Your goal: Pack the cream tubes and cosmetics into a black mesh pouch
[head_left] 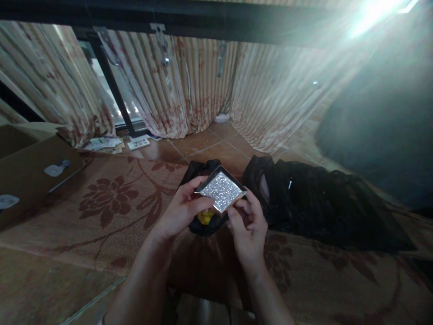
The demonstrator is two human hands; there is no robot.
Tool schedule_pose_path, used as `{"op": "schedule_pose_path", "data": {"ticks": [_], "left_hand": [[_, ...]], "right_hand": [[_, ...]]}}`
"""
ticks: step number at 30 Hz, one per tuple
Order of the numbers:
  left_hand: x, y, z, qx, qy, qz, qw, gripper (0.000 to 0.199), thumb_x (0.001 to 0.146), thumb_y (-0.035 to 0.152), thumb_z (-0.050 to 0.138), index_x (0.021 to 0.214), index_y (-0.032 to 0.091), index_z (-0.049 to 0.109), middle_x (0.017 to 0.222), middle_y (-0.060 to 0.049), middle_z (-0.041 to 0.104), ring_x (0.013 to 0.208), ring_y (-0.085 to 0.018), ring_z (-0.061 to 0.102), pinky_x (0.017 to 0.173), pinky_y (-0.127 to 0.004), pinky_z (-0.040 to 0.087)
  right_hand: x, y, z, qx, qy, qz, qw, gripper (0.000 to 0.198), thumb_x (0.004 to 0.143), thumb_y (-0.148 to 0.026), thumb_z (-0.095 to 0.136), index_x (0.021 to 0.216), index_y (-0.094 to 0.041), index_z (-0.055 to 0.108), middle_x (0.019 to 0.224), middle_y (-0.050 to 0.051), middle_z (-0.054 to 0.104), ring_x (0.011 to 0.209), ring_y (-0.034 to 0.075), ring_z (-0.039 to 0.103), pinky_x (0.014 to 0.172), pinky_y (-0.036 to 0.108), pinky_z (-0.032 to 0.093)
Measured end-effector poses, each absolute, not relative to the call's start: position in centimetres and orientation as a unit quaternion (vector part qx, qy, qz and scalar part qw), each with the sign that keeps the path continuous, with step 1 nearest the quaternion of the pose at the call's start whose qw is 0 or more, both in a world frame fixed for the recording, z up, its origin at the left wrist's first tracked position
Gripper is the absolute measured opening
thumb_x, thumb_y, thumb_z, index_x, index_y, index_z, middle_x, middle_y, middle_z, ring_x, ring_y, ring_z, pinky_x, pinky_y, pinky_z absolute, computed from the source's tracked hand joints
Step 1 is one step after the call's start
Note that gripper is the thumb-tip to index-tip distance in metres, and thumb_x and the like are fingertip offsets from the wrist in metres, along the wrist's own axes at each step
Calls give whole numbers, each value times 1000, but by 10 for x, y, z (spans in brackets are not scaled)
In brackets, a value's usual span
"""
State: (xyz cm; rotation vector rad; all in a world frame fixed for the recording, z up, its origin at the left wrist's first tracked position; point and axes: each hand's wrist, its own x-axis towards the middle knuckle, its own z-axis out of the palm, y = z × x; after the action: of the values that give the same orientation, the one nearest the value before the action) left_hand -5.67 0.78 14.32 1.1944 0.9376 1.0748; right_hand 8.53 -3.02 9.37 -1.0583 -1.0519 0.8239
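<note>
Between my two hands is a square, glittery silver compact point(221, 192) with a dark, shiny edge, tilted so that its sparkling face shows. My left hand point(184, 207) grips its left corner, the thumb lying on the glitter. My right hand point(248, 219) pinches the opposite corner, the thumb at the lower edge. Whether the compact is open or closed I cannot tell. Behind and below it is a black bag point(194, 169), partly hidden by my hands, with something yellow point(205, 216) showing in it.
A patterned brown rug point(111, 234) covers the tiled floor point(209, 151). Black bags point(314, 198) lie to the right. On the left stands a cardboard box point(37, 171), with papers point(104, 143) behind it. Striped curtains point(203, 85) hang at the back; a dark bar point(203, 20) crosses the top.
</note>
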Motion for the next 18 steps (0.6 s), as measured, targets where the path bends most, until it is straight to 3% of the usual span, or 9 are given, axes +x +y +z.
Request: {"op": "schedule_pose_path", "data": {"ticks": [7, 18], "left_hand": [[-56, 7, 143, 509, 376, 469, 616, 40, 68, 19, 70, 106, 15, 64, 78, -1, 67, 67, -13, 60, 62, -22, 46], [-55, 7, 145, 530, 365, 461, 611, 42, 70, 19, 71, 111, 15, 64, 95, -3, 68, 75, -12, 59, 68, -21, 46]], "right_hand": [[85, -29, 93, -456, -452, 372, 671, 48, 81, -24, 65, 127, -22, 50, 86, 1, 68, 75, 14, 65, 64, 26, 54], [84, -27, 92, -457, -430, 384, 677, 50, 78, -22, 65, 126, -21, 50, 100, 4, 68, 84, 15, 64, 72, 27, 52]]}}
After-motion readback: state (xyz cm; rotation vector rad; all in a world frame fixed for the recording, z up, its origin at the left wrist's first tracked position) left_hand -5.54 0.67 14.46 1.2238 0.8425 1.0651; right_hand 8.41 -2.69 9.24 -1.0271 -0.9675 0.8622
